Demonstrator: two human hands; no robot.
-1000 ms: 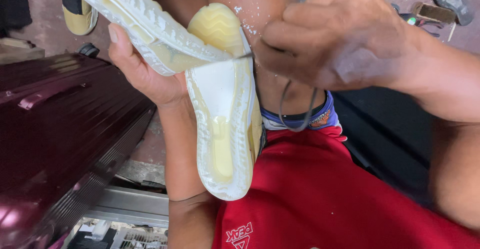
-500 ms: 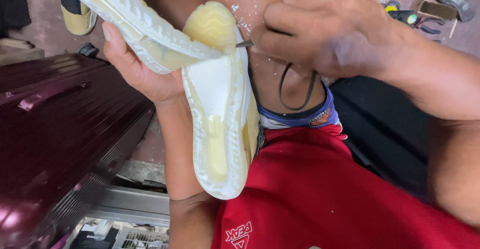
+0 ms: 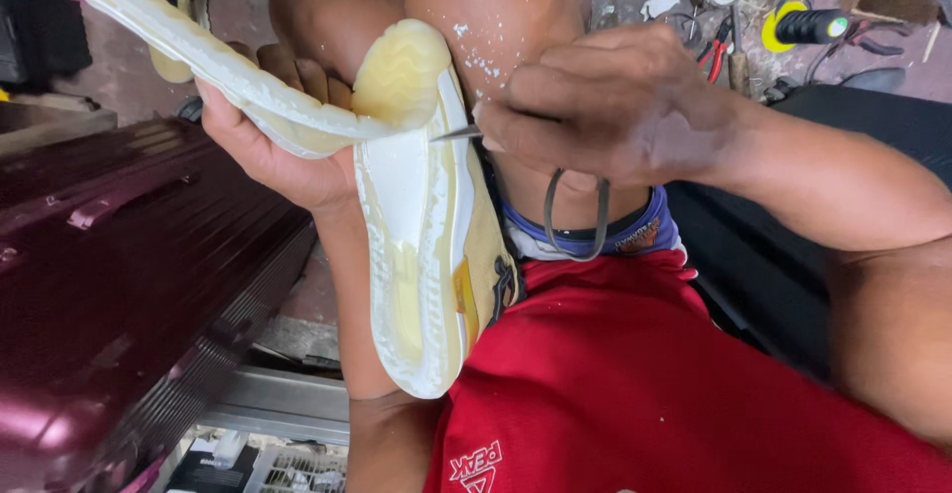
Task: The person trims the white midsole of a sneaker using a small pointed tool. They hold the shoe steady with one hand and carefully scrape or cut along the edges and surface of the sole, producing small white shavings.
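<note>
The right hand [image 3: 615, 106], clenched around a thin blade [image 3: 454, 134], could slip and cut the left hand [image 3: 273, 146] gripping the peeled sole [image 3: 198, 52].

The person wears red shorts [image 3: 635, 374] of a smooth, slightly shiny cloth, with a small white mark printed near the lower hem. Under them shows a blue hem [image 3: 635, 235] with a white edge and some orange lettering. Both forearms are bare, without sleeves. The knee [image 3: 496, 27] is bare too and flecked with small white specks. The 2 hands wear no gloves.
</note>
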